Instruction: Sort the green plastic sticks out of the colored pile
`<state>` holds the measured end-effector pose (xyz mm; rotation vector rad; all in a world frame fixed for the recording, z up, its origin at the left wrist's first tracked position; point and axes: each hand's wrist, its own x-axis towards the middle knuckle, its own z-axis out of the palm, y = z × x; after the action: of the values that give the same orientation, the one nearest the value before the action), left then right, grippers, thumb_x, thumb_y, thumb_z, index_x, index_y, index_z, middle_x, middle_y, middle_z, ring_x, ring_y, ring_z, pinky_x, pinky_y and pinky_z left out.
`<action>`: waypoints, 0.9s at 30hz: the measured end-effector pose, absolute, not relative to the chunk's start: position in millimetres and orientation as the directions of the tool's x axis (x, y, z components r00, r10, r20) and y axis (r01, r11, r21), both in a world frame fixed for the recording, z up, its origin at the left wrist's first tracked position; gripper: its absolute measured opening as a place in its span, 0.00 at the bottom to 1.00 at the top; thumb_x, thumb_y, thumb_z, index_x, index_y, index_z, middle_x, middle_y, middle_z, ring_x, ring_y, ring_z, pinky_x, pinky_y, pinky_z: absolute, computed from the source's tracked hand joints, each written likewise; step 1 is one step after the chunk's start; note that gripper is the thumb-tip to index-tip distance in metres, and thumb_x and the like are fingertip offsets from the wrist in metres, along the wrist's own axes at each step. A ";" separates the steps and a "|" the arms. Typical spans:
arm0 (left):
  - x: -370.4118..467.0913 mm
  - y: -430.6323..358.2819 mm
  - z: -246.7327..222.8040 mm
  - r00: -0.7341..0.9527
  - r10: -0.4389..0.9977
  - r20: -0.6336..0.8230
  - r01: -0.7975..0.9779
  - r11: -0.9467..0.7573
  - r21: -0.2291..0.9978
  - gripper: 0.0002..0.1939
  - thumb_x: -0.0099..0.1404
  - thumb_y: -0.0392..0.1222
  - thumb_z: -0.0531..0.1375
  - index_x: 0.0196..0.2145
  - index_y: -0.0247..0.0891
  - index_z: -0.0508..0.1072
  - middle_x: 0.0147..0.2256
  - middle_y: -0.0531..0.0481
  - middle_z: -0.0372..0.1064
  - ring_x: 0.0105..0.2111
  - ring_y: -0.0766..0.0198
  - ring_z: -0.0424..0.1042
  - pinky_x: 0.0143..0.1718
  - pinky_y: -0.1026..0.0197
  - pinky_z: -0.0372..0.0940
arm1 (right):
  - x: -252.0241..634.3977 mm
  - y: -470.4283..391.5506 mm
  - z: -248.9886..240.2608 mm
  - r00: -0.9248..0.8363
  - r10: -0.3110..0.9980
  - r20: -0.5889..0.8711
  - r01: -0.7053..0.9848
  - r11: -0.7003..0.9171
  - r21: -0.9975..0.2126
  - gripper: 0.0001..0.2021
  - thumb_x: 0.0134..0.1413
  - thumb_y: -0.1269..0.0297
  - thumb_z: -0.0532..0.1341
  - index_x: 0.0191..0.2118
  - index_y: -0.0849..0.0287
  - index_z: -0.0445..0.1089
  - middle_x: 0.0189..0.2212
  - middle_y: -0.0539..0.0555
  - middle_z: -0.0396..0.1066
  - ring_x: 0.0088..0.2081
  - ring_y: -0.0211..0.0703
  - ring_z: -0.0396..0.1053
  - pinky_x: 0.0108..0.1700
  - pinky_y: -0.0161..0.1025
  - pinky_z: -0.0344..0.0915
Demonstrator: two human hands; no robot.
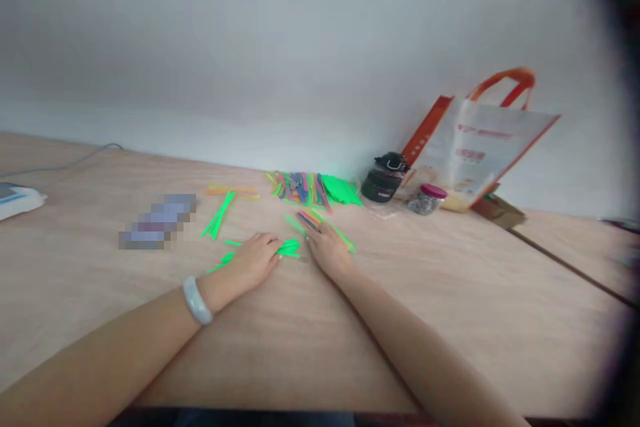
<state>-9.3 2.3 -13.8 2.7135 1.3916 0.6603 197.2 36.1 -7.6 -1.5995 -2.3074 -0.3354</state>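
My left hand [254, 259], a pale bangle on its wrist, is closed over a bunch of thin bright green strips [289, 248]. Their ends stick out on both sides of it, low over the table. Just to the right, my right hand [329, 250] has its fingers closed on a small bundle of coloured strips [311, 219], with orange, purple and green ones among them. The fingers partly hide both bunches. Left of the hands, loose green strips [219, 217] lie crossed, touching some orange and yellow strips [240, 191].
Against the wall lie a mixed-colour pile [300, 188] and a green pile [343, 189] of strips. To their right stand a black bottle [383, 180], a pink-lidded jar [426, 200] and a white-and-orange bag [480, 147]. A blurred-out flat object [159, 221] lies left; a white device [20, 200] sits farther left.
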 end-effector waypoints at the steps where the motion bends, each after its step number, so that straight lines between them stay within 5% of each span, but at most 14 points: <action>1: -9.5 3.1 -13.4 0.514 0.779 0.358 0.770 -0.603 0.207 0.13 0.65 0.38 0.52 0.46 0.38 0.68 0.44 0.44 0.67 0.47 0.56 0.64 0.50 0.52 0.61 | 198.2 37.5 -7.6 -0.306 0.876 0.373 0.944 0.329 0.002 0.17 0.58 0.69 0.51 0.48 0.54 0.70 0.36 0.58 0.68 0.38 0.45 0.66 0.40 0.40 0.62; 10: -9.2 1.2 -9.0 0.424 0.811 0.404 0.807 -0.541 0.239 0.13 0.67 0.37 0.50 0.48 0.37 0.66 0.44 0.44 0.67 0.47 0.57 0.65 0.49 0.53 0.62 | 198.8 38.0 -5.6 -0.266 0.893 0.364 0.961 0.276 0.023 0.14 0.60 0.65 0.50 0.43 0.55 0.72 0.39 0.58 0.67 0.41 0.45 0.65 0.40 0.39 0.62; 18: -9.4 4.1 -15.9 0.524 0.776 0.350 0.777 -0.604 0.175 0.13 0.67 0.38 0.51 0.47 0.35 0.67 0.45 0.43 0.67 0.46 0.57 0.65 0.50 0.54 0.61 | 201.2 40.5 -8.1 -0.273 0.886 0.376 0.960 0.276 0.048 0.13 0.59 0.65 0.51 0.39 0.56 0.74 0.38 0.58 0.67 0.40 0.45 0.64 0.39 0.39 0.61; 27: -11.8 9.7 -11.2 0.483 0.787 0.384 0.793 -0.579 0.189 0.18 0.67 0.45 0.51 0.52 0.36 0.64 0.48 0.43 0.66 0.48 0.56 0.65 0.50 0.54 0.61 | 194.4 28.1 -7.5 -0.410 0.778 0.475 0.902 0.424 0.084 0.14 0.60 0.64 0.51 0.32 0.59 0.73 0.33 0.58 0.68 0.38 0.44 0.64 0.38 0.38 0.61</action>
<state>-11.8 9.7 -11.2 2.7171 1.4475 0.6927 194.4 28.1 -7.5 -1.4377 -2.3186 -0.4679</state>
